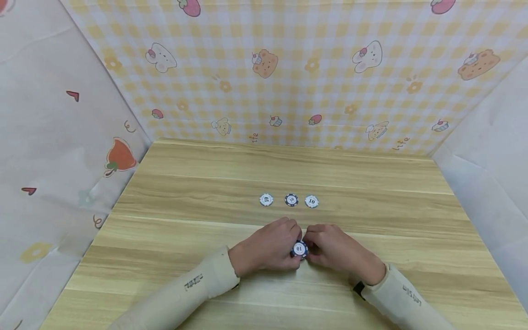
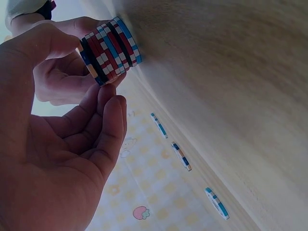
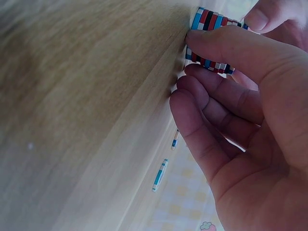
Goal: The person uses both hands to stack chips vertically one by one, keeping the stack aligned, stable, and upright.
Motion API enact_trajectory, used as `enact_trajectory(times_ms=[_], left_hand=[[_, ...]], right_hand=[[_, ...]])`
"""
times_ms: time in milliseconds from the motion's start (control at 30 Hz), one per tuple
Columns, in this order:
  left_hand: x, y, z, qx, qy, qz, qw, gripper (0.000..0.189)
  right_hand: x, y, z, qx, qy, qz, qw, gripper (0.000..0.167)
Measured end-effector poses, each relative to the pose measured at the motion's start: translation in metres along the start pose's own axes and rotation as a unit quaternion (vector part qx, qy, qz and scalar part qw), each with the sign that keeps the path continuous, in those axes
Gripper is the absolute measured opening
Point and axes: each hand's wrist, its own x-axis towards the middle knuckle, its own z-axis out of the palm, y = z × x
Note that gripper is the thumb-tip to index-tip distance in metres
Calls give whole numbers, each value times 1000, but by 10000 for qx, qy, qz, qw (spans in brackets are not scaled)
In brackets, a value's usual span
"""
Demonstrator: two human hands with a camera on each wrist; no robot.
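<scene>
A stack of poker chips [image 1: 299,249] in red, blue, black and white stands upright on the table, with a dark blue "10" chip on top. My left hand [image 1: 270,245] pinches the stack near its top between thumb and fingertips. From the other side my right hand [image 1: 336,247] holds it lower down, its thumb [image 3: 207,42] across the chips' edges. Beyond the hands lie three loose chips in a row: a light one [image 1: 266,200] at left, a dark blue one [image 1: 291,200] in the middle and another light one [image 1: 311,201] at right.
The wood-grain table [image 1: 198,192] reaches back to a yellow checked cloth [image 1: 231,91] hanging behind it. White cloth with printed fruit and hearts [image 1: 62,137] borders the left side, and a plain white sheet [image 1: 491,137] the right.
</scene>
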Motion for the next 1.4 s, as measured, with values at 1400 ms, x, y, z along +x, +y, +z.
enact_trajectory(times_ms=[1400], left_hand=[[-7, 2, 7, 331, -728, -589, 9951, 37]], right_hand=[[21, 33, -24, -307, 249, 569, 9976, 19]])
